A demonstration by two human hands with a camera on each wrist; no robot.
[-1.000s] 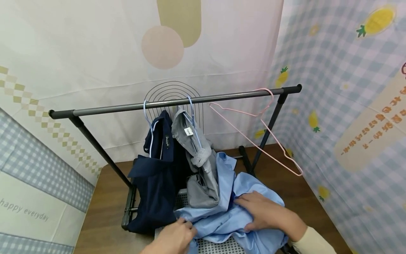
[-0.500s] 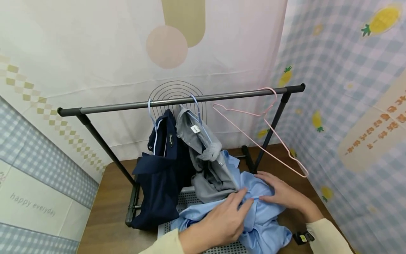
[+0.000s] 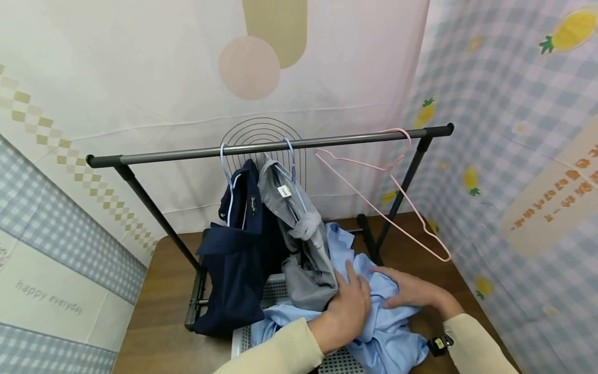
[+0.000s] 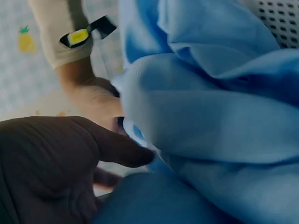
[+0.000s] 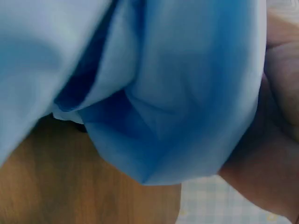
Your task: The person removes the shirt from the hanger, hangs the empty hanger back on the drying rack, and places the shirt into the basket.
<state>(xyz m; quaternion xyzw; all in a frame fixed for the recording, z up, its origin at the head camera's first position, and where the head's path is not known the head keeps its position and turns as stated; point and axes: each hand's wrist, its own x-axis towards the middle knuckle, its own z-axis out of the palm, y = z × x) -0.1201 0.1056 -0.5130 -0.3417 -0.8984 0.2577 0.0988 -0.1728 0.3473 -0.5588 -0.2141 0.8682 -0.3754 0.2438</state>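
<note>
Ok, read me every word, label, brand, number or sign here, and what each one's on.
"happy everyday": white panel of the blue-and-white checked fabric curtain at left.
Orange lettering on the pineapple-print checked fabric curtain at right: too blurred to read.
Collar label in the navy fabric garment: too small to read.
White tag on the grey fabric garment: too small to read.
Black wrist-worn device with yellow patch: nothing legible.

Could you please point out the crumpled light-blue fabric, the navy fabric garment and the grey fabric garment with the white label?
Crumpled light-blue fabric (image 3: 385, 330), head view: lower folds.
Navy fabric garment (image 3: 233, 280), head view: lower part.
Grey fabric garment (image 3: 310, 285), head view: bunched lower part.
</note>
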